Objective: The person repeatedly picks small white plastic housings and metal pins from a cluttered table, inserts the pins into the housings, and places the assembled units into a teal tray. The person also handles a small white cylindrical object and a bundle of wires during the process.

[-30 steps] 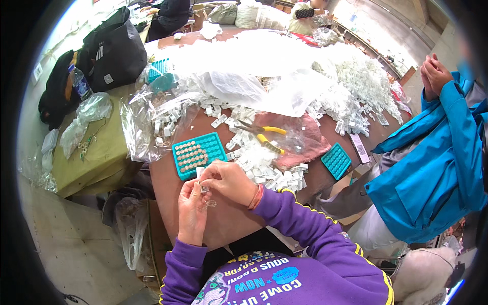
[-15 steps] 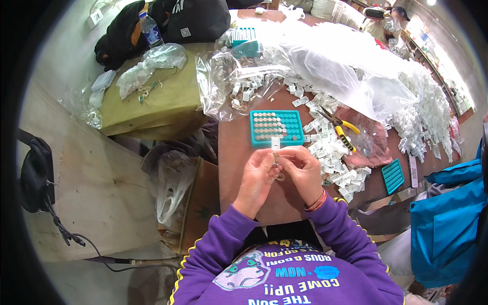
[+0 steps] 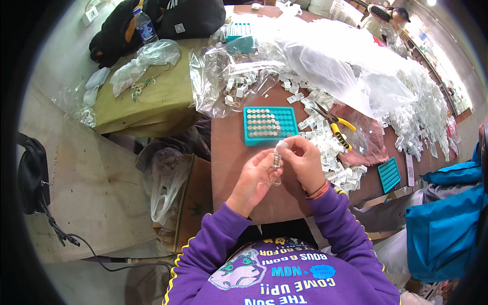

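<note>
Both hands meet above the near part of the brown table. My left hand is closed on a small clear plastic case with something metallic inside. A thin pale loop hangs below that case, too small to make out. At its top end, my right hand pinches a small white plastic piece, which sits tilted; whether the two parts are joined I cannot tell. Just beyond my fingers lies a teal tray with rows of round silver button cells on its left side.
Many white plastic cases are heaped right of the tray. Yellow-and-black pliers lie there, beside a pink cloth. A second teal tray is further right. Clear plastic sheeting covers the far pile. A person is at the far right.
My right hand has moved up from the lower part of the case to the white piece at its top. That piece stood upright before and now tilts to the right.
</note>
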`<act>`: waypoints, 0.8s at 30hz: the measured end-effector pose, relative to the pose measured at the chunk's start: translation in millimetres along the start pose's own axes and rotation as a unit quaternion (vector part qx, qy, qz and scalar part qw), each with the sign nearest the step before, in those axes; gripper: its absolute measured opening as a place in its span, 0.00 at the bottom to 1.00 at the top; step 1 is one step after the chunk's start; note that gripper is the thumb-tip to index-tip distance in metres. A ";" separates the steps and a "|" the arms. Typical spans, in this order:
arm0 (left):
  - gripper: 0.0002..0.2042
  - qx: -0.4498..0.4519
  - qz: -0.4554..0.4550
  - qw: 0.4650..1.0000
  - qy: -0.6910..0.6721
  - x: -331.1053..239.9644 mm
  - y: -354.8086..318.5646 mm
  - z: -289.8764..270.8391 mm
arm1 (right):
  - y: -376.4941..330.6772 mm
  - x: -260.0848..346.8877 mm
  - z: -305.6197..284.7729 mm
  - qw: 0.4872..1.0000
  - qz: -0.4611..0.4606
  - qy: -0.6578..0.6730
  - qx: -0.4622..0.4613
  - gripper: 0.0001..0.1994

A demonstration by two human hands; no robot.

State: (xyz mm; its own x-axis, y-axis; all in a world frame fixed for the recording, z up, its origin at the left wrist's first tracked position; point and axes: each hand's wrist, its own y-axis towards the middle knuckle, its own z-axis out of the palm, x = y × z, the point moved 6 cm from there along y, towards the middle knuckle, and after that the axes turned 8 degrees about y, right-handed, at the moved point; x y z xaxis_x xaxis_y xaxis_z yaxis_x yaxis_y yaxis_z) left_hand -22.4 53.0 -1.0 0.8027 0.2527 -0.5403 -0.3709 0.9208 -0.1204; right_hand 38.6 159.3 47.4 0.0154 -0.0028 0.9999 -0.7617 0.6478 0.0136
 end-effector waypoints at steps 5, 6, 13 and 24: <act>0.10 -0.042 0.008 0.999 -0.010 -2.8 -0.2 -4.6 | -20.3 30.6 17.9 0.925 -0.319 -0.205 -0.019 0.08; 0.10 -0.049 0.010 0.999 -0.016 -3.4 0.0 -5.6 | -20.7 33.5 20.1 0.915 -0.342 -0.212 0.011 0.09; 0.12 0.002 0.004 0.997 -0.077 -0.6 -0.6 -6.1 | -24.5 39.2 27.3 0.842 -0.445 -0.288 0.104 0.16; 0.11 -0.088 0.061 0.971 0.214 -12.7 -6.1 3.7 | -21.5 43.3 9.1 0.873 -0.388 -0.274 0.111 0.14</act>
State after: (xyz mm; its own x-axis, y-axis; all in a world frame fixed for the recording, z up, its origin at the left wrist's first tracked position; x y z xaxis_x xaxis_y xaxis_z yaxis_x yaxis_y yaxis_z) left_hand -28.7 45.2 9.7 0.4934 0.1756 -0.8519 -0.5560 0.8168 -0.1537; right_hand 49.7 138.3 90.6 0.3162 -0.7785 0.5422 -0.7678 0.1256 0.6282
